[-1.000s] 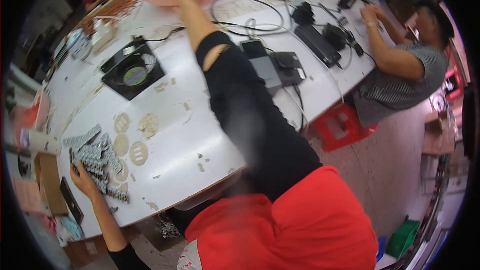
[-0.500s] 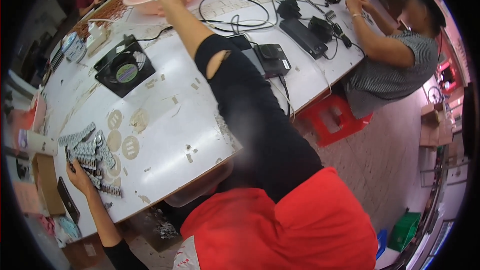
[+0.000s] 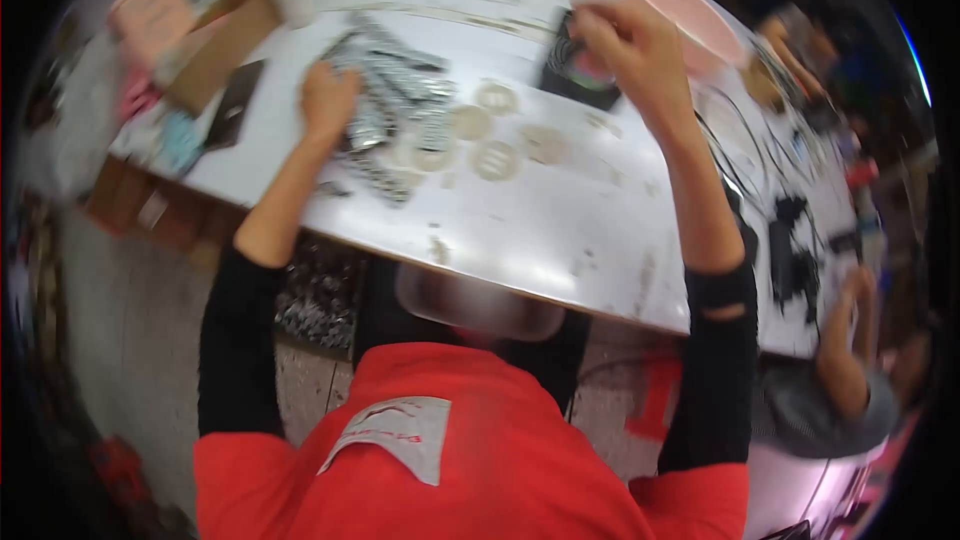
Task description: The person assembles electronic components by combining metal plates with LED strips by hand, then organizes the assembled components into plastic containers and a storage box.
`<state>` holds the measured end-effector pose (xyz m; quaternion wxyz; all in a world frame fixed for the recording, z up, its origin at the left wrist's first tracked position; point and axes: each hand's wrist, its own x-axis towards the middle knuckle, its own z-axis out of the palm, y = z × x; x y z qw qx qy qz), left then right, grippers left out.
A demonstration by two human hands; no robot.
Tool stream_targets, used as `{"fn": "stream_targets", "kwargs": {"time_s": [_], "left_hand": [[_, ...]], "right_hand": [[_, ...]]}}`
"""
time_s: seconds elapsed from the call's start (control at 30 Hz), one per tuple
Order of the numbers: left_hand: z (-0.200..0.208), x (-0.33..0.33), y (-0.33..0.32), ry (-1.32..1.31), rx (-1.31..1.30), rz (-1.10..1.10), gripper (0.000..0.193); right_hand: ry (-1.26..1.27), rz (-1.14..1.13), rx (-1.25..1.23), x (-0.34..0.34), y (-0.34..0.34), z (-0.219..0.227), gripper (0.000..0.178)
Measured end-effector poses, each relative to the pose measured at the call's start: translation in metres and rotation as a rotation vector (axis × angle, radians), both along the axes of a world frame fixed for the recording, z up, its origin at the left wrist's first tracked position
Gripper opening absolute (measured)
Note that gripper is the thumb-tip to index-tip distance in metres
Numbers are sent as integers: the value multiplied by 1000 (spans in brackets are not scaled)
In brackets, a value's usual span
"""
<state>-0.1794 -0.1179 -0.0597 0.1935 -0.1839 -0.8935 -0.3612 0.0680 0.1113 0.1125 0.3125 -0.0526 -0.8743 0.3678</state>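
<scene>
A blurred pile of grey, linked metal strips (image 3: 405, 80) lies on the left part of the white table. At its left edge my left hand (image 3: 330, 102) is closed on the ends of some strips; its fingertips are partly hidden. My right hand (image 3: 637, 45) is raised over the table near the black fan (image 3: 580, 70), fingers curled and thumb drawn in. Motion blur hides whatever its fingertips may hold. Several round beige discs (image 3: 495, 160) lie between the pile and the fan.
Beyond my right hand stands a pink basin (image 3: 690, 15). Cables and black adapters (image 3: 792, 260) spread over the right side, where another person (image 3: 840, 395) sits. A dark phone (image 3: 236, 103) and a cardboard box (image 3: 225, 45) are at the left. Under the table edge is a clear tub (image 3: 480, 305).
My right hand has come back from the pink basin to above the fan. My left hand stays at the strips. The view has swung toward the left, so the table appears turned.
</scene>
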Motion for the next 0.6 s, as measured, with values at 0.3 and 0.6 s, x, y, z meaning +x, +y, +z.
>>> {"fn": "stream_targets", "kwargs": {"time_s": [0.3, 0.6], "left_hand": [[45, 15, -17, -139, 10, -17, 44], [35, -33, -8, -90, -269, -304, 48]], "right_hand": [[-137, 215, 331, -19, -98, -103, 38], [-265, 13, 450, -51, -101, -122, 55]]}}
